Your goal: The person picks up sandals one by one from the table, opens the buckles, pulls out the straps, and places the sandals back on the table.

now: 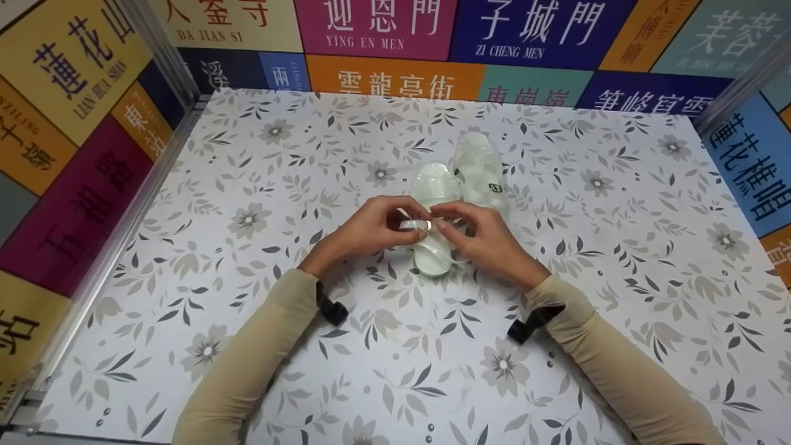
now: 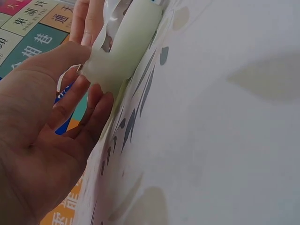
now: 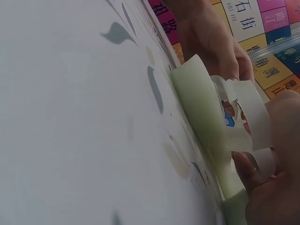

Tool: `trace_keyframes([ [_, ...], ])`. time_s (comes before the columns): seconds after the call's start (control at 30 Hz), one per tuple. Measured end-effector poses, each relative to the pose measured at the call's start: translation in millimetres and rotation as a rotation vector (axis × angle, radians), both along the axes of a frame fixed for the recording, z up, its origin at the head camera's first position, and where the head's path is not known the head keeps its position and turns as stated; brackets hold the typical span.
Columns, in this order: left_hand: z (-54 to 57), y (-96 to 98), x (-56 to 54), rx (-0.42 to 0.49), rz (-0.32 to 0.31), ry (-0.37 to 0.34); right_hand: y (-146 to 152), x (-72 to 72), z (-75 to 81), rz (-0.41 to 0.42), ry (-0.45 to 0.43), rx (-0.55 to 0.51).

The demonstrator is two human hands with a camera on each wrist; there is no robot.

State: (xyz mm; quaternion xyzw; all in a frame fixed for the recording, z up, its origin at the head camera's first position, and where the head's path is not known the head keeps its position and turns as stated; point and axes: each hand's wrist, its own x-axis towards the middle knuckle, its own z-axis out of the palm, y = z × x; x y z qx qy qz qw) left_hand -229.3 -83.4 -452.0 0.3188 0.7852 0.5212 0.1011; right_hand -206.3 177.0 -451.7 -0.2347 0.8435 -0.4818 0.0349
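Note:
Two translucent pale sandals lie on the flower-patterned table (image 1: 247, 185). The nearer sandal (image 1: 432, 256) points toward me, and the farther sandal (image 1: 479, 167) lies just behind it to the right. My left hand (image 1: 395, 221) and right hand (image 1: 442, 217) meet over the nearer sandal, and both pinch its thin strap (image 1: 415, 224) at a small buckle. In the left wrist view the left hand (image 2: 79, 79) holds the sandal (image 2: 126, 47) with thumb and fingers. The right wrist view shows the sandal's sole (image 3: 201, 108) on edge, with the white strap (image 3: 255, 112) looped by my right hand (image 3: 276, 187).
Colourful panels with Chinese characters (image 1: 383, 31) wall in the table on the left, back and right. Metal rails (image 1: 111, 247) run along the table's edges. Open tabletop surrounds the sandals on every side.

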Motion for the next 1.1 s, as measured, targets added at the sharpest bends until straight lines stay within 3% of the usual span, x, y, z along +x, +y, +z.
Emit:
trace_keyframes([
  [0.2, 3.4, 4.3, 2.8, -0.016, 0.056, 0.107, -1.2, 0.1, 1.1, 0.01, 0.047, -0.009],
  [0.37, 6.2, 9.0, 5.3, -0.021, 0.087, 0.166, -1.3, 1.2, -0.9, 0.0, 0.005, -0.038],
  [0.83, 6.3, 7.7, 6.5, -0.024, 0.061, 0.104, -0.7, -0.8, 1.4, 0.043, -0.017, -0.025],
  [1.1, 4.7, 9.2, 5.2, -0.021, 0.06, 0.123, 1.5, -2.8, 1.8, 0.099, -0.017, -0.028],
])
